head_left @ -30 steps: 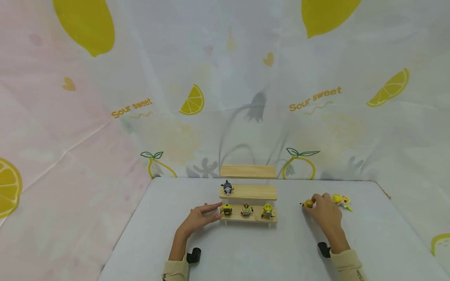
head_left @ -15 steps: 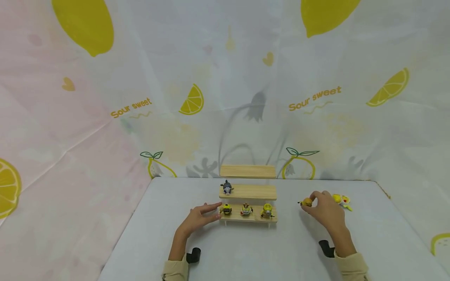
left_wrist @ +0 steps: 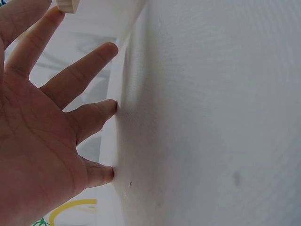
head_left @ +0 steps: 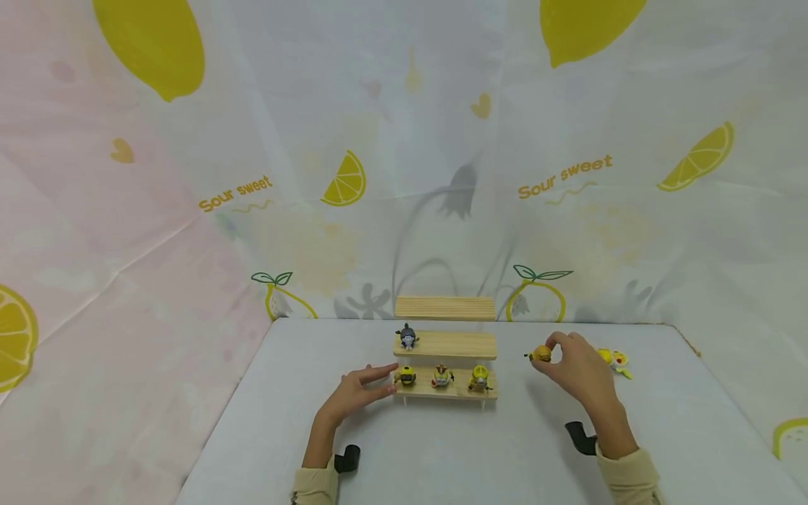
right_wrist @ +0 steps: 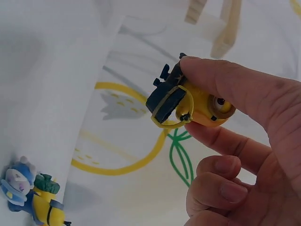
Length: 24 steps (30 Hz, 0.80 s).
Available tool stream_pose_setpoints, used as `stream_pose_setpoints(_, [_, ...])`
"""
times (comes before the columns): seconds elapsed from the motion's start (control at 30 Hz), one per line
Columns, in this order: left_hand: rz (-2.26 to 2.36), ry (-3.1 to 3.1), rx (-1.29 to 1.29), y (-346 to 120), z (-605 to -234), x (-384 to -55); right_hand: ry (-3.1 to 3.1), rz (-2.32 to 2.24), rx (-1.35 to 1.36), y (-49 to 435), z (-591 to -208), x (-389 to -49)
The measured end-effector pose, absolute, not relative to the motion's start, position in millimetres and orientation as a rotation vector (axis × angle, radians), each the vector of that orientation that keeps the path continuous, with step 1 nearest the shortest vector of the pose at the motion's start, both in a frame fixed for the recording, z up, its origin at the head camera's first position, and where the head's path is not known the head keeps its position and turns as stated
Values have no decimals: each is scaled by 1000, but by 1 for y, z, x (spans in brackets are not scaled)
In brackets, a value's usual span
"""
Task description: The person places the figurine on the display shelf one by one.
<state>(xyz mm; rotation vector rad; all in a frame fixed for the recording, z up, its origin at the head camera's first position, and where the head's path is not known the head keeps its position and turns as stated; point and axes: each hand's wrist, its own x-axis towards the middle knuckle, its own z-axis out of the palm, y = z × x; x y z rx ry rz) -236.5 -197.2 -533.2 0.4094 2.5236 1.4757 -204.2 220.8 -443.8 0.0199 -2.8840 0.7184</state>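
My right hand (head_left: 583,372) pinches a small yellow goggled toy figurine (right_wrist: 200,101) between thumb and index finger, above the white table to the right of the shelf. In the right wrist view the figurine lies tilted, its dark base toward the left, while my other fingers curl below it. A tiered wooden display shelf (head_left: 463,345) stands in the middle of the table. My left hand (head_left: 358,397) has its fingers spread and extended, with fingertips at the shelf's left end. In the left wrist view one fingertip meets a wooden board end (left_wrist: 68,5).
Three yellow figurines stand on the bottom tier, among them a crowned one (head_left: 442,377). A dark-haired figurine (head_left: 408,338) occupies the middle tier's left end. More toys lie on the table at right, including a blue-and-white figurine (right_wrist: 19,183). A lemon-print cloth (head_left: 404,210) hangs behind.
My right hand has raised the yellow figurine from the table and carried it a little to the left, toward the shelf. My left hand has stayed in place.
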Motion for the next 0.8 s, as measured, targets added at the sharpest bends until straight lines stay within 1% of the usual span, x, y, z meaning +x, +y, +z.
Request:
stream_pose_setpoints(0.23, [1461, 2525, 399, -198, -533, -237, -2877, 708, 81, 206, -430, -207])
stream_pose_setpoints(0.8, [1441, 2545, 403, -197, -533, -238, -2840, 747, 237, 166, -406, -227])
